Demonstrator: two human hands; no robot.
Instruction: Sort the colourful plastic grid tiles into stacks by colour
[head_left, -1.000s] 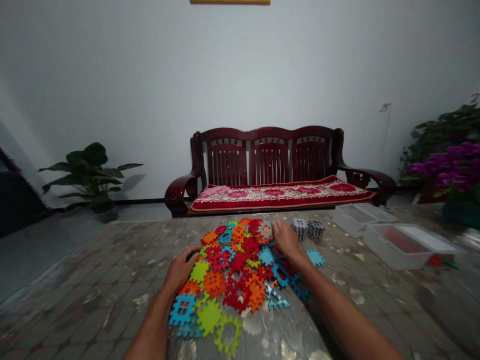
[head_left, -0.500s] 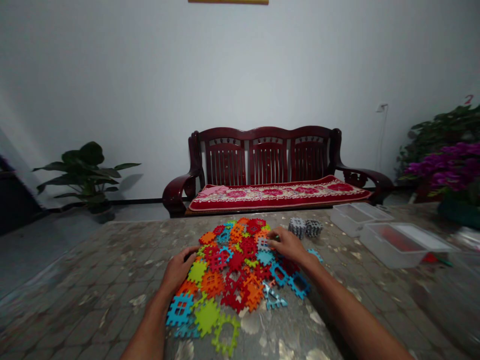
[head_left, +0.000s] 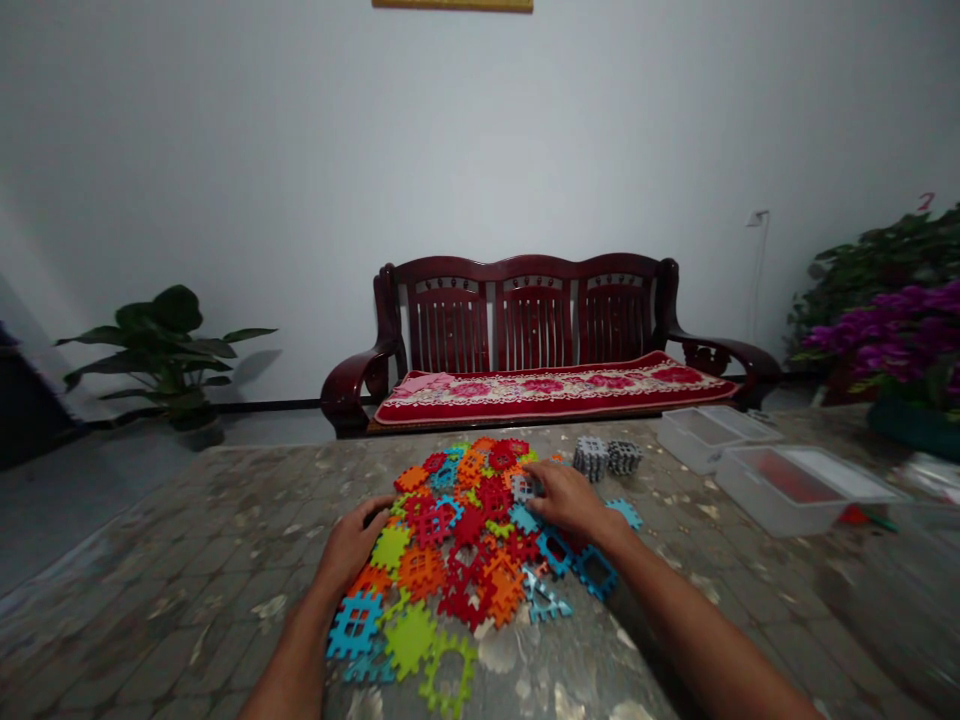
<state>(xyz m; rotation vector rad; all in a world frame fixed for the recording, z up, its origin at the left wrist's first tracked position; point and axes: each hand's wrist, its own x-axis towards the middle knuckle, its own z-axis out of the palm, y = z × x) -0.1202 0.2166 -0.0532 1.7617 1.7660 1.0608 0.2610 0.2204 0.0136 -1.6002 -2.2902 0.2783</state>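
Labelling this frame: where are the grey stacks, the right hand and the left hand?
grey stacks [head_left: 590, 458], head view, left stack's top
right hand [head_left: 566, 498], head view, back of hand
left hand [head_left: 351, 545], head view, back of hand

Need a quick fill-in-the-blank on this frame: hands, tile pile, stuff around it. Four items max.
1. The left hand lies at the ____ edge of the pile of coloured tiles.
2. The two small stacks beyond the right hand are ____ in colour.
3. The clear boxes stand on the table to the ____ of the pile.
4. The bench behind the table carries a ____ cushion.
Missing words: left; grey; right; red.
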